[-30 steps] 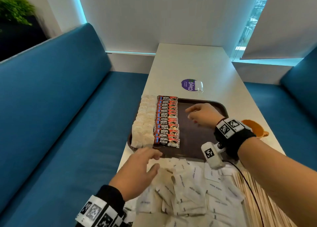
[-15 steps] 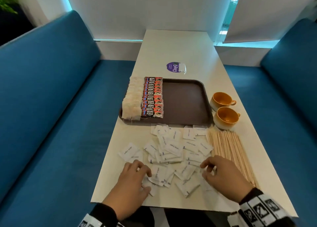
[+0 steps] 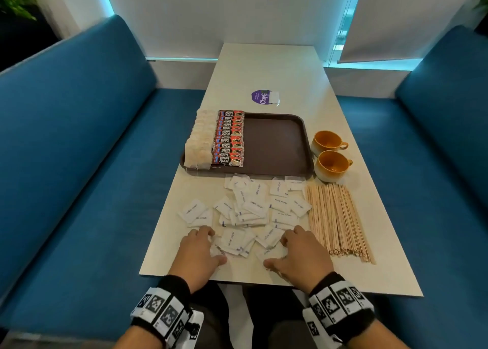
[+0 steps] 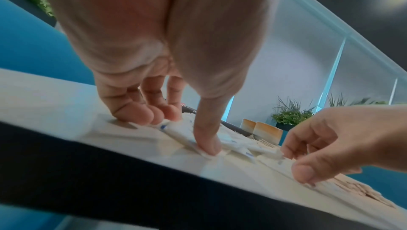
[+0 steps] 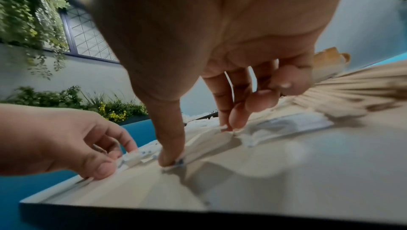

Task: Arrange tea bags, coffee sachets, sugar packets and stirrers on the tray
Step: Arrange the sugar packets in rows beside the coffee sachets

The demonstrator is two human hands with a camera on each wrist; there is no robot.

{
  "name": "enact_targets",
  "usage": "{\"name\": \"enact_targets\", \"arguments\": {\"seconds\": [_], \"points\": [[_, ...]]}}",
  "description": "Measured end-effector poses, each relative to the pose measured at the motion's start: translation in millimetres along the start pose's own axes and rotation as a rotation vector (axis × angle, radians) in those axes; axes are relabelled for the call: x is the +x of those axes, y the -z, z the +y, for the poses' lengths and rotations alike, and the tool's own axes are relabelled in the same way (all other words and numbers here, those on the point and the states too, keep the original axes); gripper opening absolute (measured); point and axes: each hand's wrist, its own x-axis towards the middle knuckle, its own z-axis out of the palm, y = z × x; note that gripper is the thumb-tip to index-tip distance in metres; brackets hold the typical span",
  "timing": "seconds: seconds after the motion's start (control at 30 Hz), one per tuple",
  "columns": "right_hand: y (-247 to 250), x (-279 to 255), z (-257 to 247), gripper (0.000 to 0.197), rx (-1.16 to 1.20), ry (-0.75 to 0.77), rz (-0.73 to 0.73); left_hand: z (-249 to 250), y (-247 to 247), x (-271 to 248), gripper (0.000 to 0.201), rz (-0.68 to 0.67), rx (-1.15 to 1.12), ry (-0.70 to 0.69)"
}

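Observation:
A dark brown tray (image 3: pixel 277 142) holds a column of tea bags (image 3: pixel 199 140) along its left edge and a column of red coffee sachets (image 3: pixel 229 139) beside it. White sugar packets (image 3: pixel 253 208) lie scattered on the table in front of the tray, with wooden stirrers (image 3: pixel 335 216) to their right. My left hand (image 3: pixel 214 245) pinches packets at the pile's near left, thumb pressing one down (image 4: pixel 180 132). My right hand (image 3: pixel 277 248) pinches a packet at the near right between thumb and fingertips (image 5: pixel 200 143).
Two orange cups (image 3: pixel 327 142) (image 3: pixel 331 165) stand right of the tray. A purple sticker (image 3: pixel 261 97) lies beyond it. The table's near edge (image 3: pixel 237 278) runs just behind my hands. Blue benches flank the table.
My right hand has come back from over the tray and my left from the tray's front edge. Both now sit on the nearest sugar packets. The view has drawn back.

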Motion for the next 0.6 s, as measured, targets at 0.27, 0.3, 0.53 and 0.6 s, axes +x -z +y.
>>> {"name": "enact_targets", "arguments": {"seconds": [0.27,0.3,0.53,0.6], "points": [[-2.4,6.7,-2.9,0.031,0.247,-0.017,0.052,-3.3,15.9,-2.5,0.042,-0.018,-0.001,-0.003],[-2.7,7.0,-2.6,0.026,0.321,-0.018,0.081,-3.1,16.6,-2.2,0.044,-0.02,-0.01,0.003],[28.8,7.2,19.7,0.013,0.761,-0.029,0.162,-8.9,23.7,0.4,0.026,-0.098,0.01,0.004],[42.1,7.2,34.4,0.009,0.779,-0.038,0.177,-10.7,28.8,1.9,0.018,-0.078,-0.044,-0.014]]}}
